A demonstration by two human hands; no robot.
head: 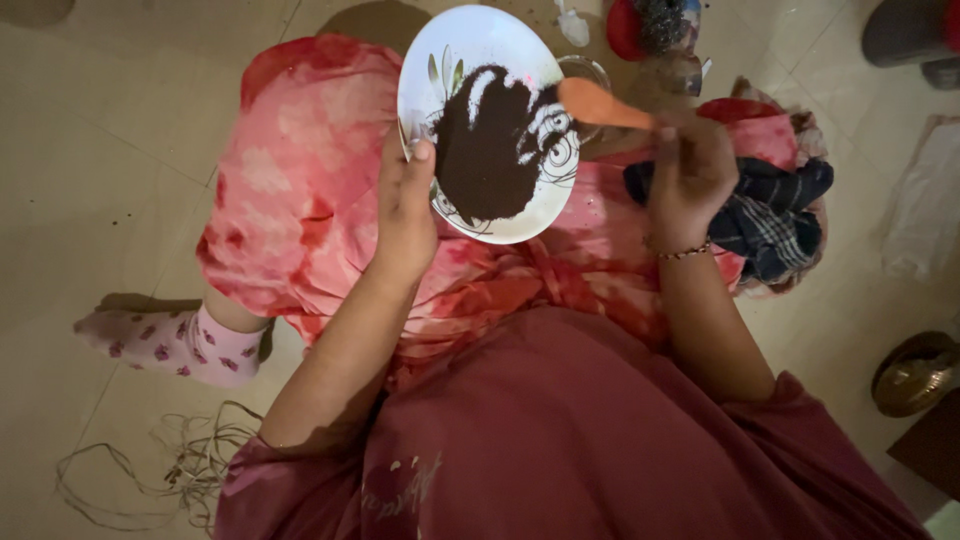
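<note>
Left hand [405, 205] clamped on the near-left rim of the plate [470, 60], right hand [688, 175] wrapped around a wooden spoon [600, 103].

Plate held tilted above the lap, dark powder [485, 145] heaped across its middle, spoon tip at the far-right rim just over a glass jar [590, 75]. Best kept steeply tilted, swept in short strokes toward that rim, aimed squarely at the jar mouth.

The left hand [405, 205] gripped a white plate [470, 60] by its rim, tilted, with dark brown powder [485, 145] spread across it. The right hand [690, 170] held an orange spoon [600, 103] whose bowl touched the plate's far edge, over a glass jar [590, 72]. A dark checked cloth [775, 215] lay just beside the right hand.
</note>
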